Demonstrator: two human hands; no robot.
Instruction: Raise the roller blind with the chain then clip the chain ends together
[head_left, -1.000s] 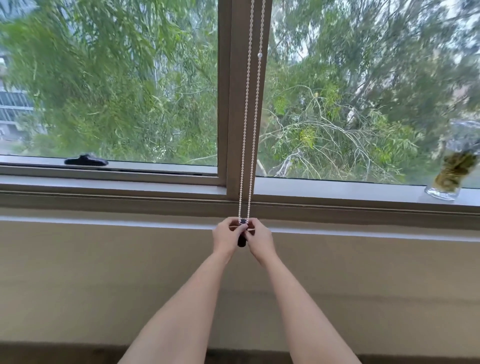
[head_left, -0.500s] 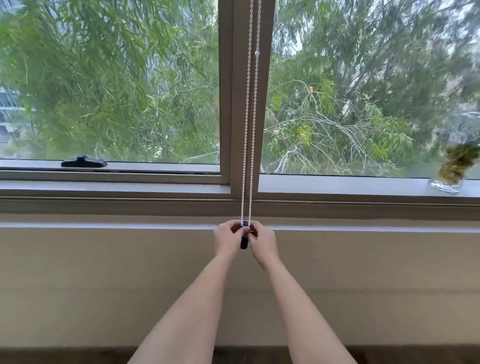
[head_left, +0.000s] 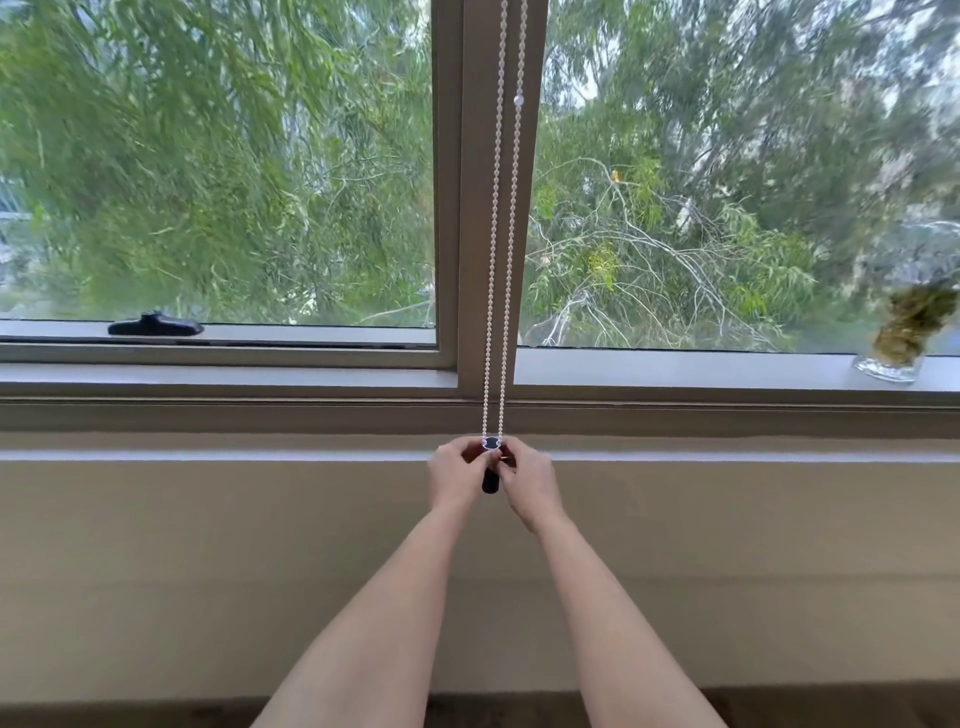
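A white bead chain (head_left: 500, 234) hangs in two strands down the window's centre post, with a larger stopper bead (head_left: 518, 98) on the right strand. Both strands end in a small dark clip (head_left: 490, 480) just below the sill. My left hand (head_left: 454, 475) pinches the clip from the left. My right hand (head_left: 527, 483) pinches it from the right. The fingertips of both hands meet at the clip's top, where the strands enter. The roller blind itself is out of view above the frame.
A black window handle (head_left: 155, 325) lies on the left frame rail. A glass jar with greenery (head_left: 901, 340) stands on the sill (head_left: 675, 370) at the far right. A beige wall (head_left: 208, 571) runs below the sill. Trees fill the view outside.
Both hands stay pinched on the clip at the chain's lower end. The two strands now hang closer together and straighter. The view has shifted slightly.
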